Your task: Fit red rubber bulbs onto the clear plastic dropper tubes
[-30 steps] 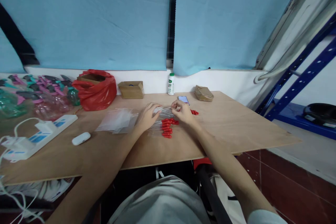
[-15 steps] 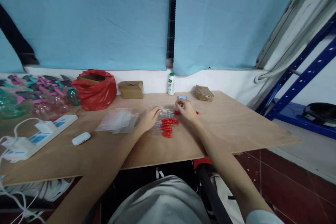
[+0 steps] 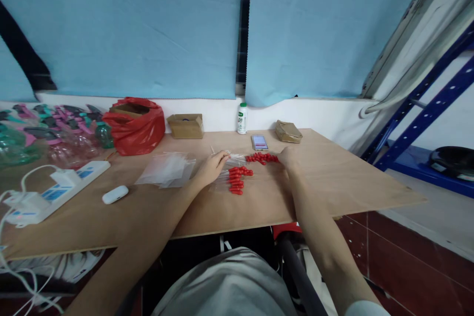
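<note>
Clear droppers with red bulbs lie mid-table in two groups: a near pile (image 3: 235, 181) and a row farther back (image 3: 262, 158). My left hand (image 3: 212, 167) rests on the clear tube ends of the droppers, fingers curled over them. My right hand (image 3: 288, 157) sits at the right end of the far row, fingers bent toward the red bulbs; whether it holds one is hidden. A stack of clear plastic bags (image 3: 166, 170) lies left of my left hand.
On the plywood table (image 3: 351, 182) are a phone (image 3: 259, 142), a white bottle (image 3: 241, 118), two small brown boxes (image 3: 185, 126) (image 3: 288, 131), a red bag (image 3: 135, 126), a white earbud case (image 3: 115, 194) and a power strip (image 3: 55, 188). Blue shelving (image 3: 425, 113) stands right.
My right hand has moved right, away from the tubes to the end of the far red-bulb row, uncovering the phone. My left hand stayed on the droppers.
</note>
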The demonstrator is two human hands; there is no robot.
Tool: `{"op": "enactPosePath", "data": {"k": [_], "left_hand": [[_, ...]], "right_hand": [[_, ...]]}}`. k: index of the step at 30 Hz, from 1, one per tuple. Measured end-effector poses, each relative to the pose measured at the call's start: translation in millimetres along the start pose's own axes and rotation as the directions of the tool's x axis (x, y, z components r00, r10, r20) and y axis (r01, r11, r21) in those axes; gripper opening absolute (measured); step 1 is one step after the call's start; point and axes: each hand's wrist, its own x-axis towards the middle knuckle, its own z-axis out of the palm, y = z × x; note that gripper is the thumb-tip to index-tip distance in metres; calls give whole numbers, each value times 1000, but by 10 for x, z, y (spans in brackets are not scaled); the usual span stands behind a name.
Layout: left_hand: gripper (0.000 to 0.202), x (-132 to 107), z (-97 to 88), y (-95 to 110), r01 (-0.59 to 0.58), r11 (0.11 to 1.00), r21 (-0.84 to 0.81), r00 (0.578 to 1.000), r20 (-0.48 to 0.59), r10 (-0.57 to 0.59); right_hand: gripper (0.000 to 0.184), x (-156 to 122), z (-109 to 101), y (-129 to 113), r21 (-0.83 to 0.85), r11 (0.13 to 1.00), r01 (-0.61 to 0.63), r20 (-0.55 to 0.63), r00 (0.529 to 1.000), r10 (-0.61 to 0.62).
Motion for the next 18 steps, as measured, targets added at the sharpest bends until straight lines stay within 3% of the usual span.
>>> {"op": "enactPosePath", "data": {"k": [7,18], "left_hand": [[33,8,17,-26,-8,1000,-9,1000,9,8],[32,-2,20,-32,-7,1000,-3,1000,14,7]], "right_hand": [[49,18,-7,-20,-35,999,-41,53,998,43],[43,95,77,33,58,998,-25,-3,1000,26]]}}
